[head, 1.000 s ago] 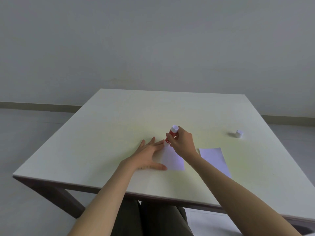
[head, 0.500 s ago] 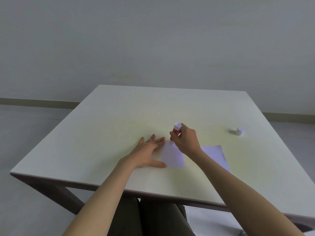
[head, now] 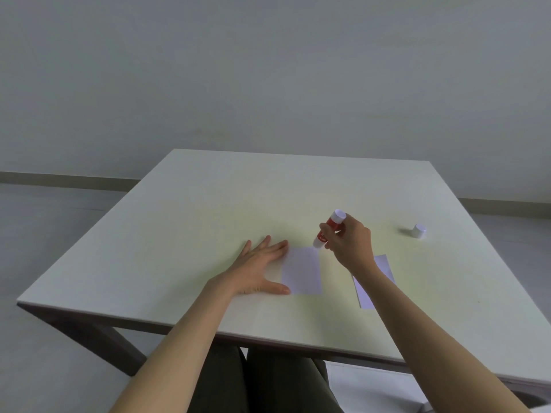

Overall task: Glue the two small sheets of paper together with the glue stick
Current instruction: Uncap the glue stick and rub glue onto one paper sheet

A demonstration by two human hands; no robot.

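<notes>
Two small white paper sheets lie on the pale table (head: 208,219). My left hand (head: 259,268) rests flat with fingers spread, its fingertips and thumb on the left edge of the first sheet (head: 302,271). My right hand (head: 350,244) grips a red glue stick (head: 329,229), tilted, its uncapped tip down at the sheet's far right corner. The second sheet (head: 383,265) lies to the right, partly hidden under my right forearm.
The glue stick's white cap (head: 419,231) stands on the table to the far right. The table's near edge runs just in front of my lap. A white object (head: 375,389) lies on the floor under the table's right side.
My right hand has carried the glue stick rightward along the sheet's far edge, from near its left corner to its right corner. The left hand has kept its place on the paper.
</notes>
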